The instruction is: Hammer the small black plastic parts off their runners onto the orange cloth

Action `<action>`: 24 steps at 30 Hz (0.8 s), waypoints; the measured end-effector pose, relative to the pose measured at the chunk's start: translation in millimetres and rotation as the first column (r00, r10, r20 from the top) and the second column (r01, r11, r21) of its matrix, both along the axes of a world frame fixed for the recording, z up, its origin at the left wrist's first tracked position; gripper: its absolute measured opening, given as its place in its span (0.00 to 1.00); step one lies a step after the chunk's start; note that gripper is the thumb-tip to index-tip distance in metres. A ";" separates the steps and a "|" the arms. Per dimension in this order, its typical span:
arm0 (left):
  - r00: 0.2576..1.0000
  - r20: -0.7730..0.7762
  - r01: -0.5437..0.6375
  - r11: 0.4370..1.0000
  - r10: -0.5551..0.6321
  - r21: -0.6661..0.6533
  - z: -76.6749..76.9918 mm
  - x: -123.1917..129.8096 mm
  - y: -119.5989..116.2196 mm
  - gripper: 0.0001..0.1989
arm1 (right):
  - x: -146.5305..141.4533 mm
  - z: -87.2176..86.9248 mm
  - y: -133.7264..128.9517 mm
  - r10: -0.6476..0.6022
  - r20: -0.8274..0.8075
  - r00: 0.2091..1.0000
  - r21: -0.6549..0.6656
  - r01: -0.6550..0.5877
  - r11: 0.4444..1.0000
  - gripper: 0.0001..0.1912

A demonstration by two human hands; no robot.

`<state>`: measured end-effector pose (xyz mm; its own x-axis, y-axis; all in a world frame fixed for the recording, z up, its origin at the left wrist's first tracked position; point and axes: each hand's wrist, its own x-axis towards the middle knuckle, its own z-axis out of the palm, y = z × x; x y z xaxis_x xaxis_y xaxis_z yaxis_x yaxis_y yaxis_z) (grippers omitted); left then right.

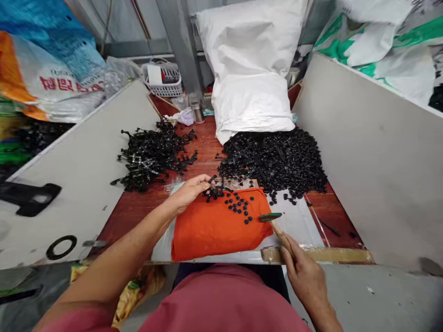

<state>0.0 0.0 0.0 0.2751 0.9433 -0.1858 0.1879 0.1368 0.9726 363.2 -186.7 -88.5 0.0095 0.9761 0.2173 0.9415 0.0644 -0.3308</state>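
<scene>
My left hand [194, 190] is closed on a branching black plastic sprue [216, 190] at the far left edge of an orange cloth pad [214, 233]. In my right hand [306, 272] is the wooden handle of a small tool [271, 216] with a flat green head, held over the pad's right side. Several small round black pieces [238, 207] lie loose on the orange cloth between both hands. Beyond the pad spreads a large heap of small black parts [273, 159]. To the left sits a tangled pile of black sprues [152, 154].
A white sack [256, 74] stands behind the heap. Pale panels [363, 152] wall in the red-brown tabletop [133, 216] left and right. A grey basket [166, 85] and a metal cup [198, 112] stand at the back left. Tape-covered wood [332, 255] edges the front.
</scene>
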 end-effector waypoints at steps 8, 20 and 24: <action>0.890 -0.101 -0.416 0.883 0.444 0.217 -18.5 -40.7 31.3 0.09 | -3.3 -0.9 1.0 -0.047 0.022 0.999 -0.019 0.048 0.999 0.23; 0.995 -0.073 -0.059 0.998 0.061 0.034 -5.9 -18.6 -15.2 0.17 | -5.6 -0.2 0.2 -0.057 0.012 0.998 -0.032 0.057 0.998 0.22; 0.889 -0.448 0.155 0.982 -0.091 0.109 -24.5 1.0 -26.0 0.19 | -6.7 2.7 0.8 -0.048 0.000 0.999 -0.016 0.048 0.999 0.22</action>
<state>1.0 -26.0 -24.5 0.3115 0.9320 -0.1854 0.6066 -0.0448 0.7938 356.5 -185.9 -85.8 0.0566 0.9779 0.2014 0.9434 0.0137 -0.3315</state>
